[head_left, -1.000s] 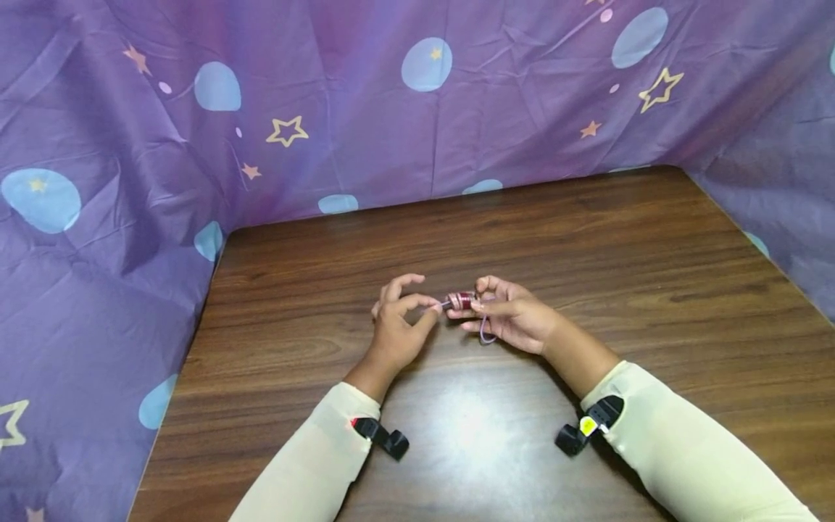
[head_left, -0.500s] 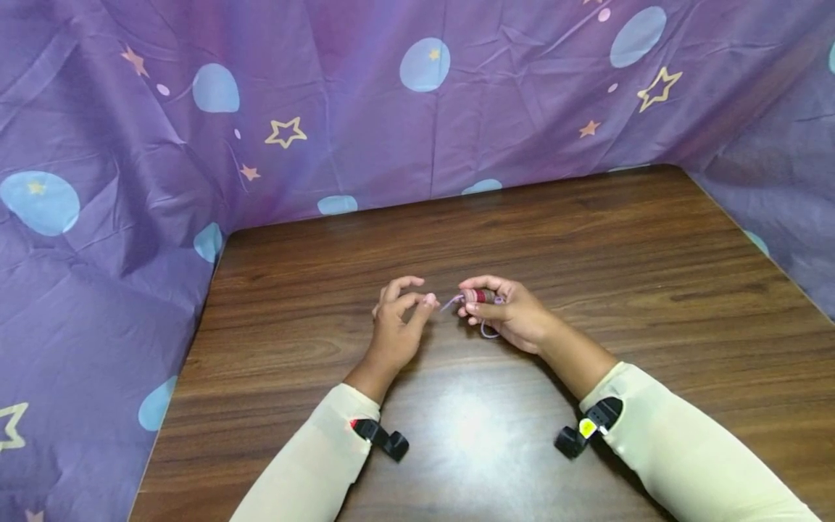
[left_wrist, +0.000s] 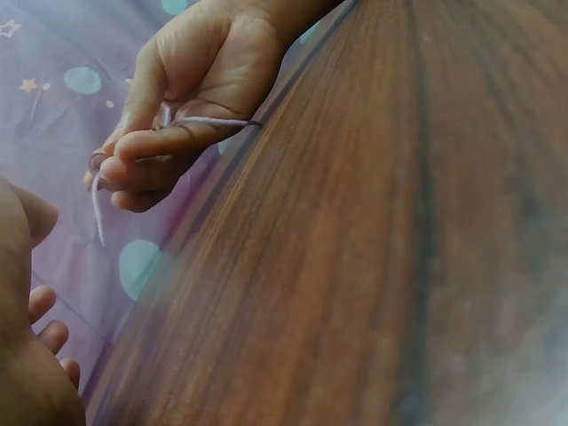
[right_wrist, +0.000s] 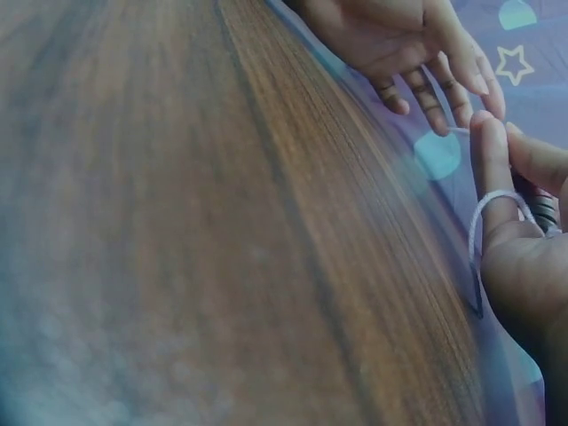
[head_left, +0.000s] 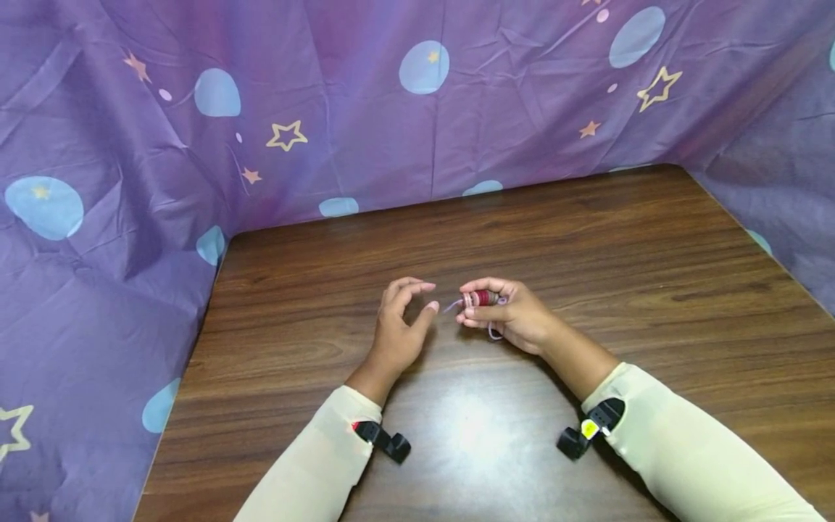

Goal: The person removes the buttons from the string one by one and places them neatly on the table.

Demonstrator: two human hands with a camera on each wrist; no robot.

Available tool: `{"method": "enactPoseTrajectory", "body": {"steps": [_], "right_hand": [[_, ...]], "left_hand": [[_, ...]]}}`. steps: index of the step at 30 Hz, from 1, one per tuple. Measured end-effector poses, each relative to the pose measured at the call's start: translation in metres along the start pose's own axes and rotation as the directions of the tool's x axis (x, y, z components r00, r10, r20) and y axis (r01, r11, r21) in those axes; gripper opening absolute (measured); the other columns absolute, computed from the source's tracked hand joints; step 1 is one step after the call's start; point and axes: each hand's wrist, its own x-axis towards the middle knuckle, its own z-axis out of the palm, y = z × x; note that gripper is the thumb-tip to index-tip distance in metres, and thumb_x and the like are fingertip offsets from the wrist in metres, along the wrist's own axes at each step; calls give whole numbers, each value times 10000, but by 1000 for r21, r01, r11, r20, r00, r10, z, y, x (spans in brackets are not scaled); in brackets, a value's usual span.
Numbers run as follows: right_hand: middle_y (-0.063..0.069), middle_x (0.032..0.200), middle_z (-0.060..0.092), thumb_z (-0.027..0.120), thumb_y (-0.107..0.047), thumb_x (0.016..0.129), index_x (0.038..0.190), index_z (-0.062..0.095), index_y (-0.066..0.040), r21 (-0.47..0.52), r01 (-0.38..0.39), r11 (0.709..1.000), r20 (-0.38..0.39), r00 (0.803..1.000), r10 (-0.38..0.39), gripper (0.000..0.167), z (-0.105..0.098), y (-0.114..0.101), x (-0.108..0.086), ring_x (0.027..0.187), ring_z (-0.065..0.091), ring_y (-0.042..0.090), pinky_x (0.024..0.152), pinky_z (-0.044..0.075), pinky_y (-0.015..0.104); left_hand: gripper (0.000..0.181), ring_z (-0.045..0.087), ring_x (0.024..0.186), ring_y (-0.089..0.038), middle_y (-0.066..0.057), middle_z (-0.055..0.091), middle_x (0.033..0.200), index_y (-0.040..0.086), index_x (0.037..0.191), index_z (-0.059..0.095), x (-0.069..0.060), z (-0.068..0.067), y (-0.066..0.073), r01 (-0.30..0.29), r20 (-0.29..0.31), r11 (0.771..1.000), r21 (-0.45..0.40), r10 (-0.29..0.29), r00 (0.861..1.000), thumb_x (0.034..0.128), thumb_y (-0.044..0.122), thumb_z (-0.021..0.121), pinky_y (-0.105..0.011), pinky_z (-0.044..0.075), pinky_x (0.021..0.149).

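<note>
Compared with 1.0 s ago, the left hand (head_left: 398, 332) no longer pinches at the near end of the banded cylinder (head_left: 481, 299); its thumb and forefinger stand apart, and the cylinder sits slightly farther right, with the right hand (head_left: 515, 315). The left hand is now relaxed and holds nothing, its fingers gently bent and its tips facing a free tail of pale cord (head_left: 452, 306) without touching it.

The right hand grips the red-and-pale cylinder between thumb and fingers, raised above the wooden table (head_left: 293, 362). Holding it by its sides seems to leave the left-facing end uncovered, so the short tail sticks out where the other hand can get at it. At the far end, a loop of cord hangs below the palm, probably because that slack has nothing pulling on it. Cord shows at 2 ends of the cylinder, which suggests it is threaded through, though the fingers hide the middle. Keeping the 2 hands close together probably suits so small a piece.
</note>
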Motion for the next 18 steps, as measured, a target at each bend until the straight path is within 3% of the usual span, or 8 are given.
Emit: {"method": "enactPoseTrajectory", "body": {"steps": [8,18], "right_hand": [[69,1041,767,633,161,989,1184,793,-131,25,23,999,59,998,-25,386,3,0,-2,947,825,214,915,664,312],[95,1017,782,667,199,939,1225,718,-35,-63,17,998,18,1000,-16,372,6,0,-2,921,830,209,879,675,334]], "left_hand": [[249,563,1370,-371,-247,581,1402,26,1211,791,-1,2,0,-2,-5,1000,-19,2,1000,966,63,761,-528,419,1218],[247,600,1327,-357,-250,608,1389,12,1205,786,-3,1,2,-14,23,1000,10,14,1000,964,59,762,-420,472,1105]]}}
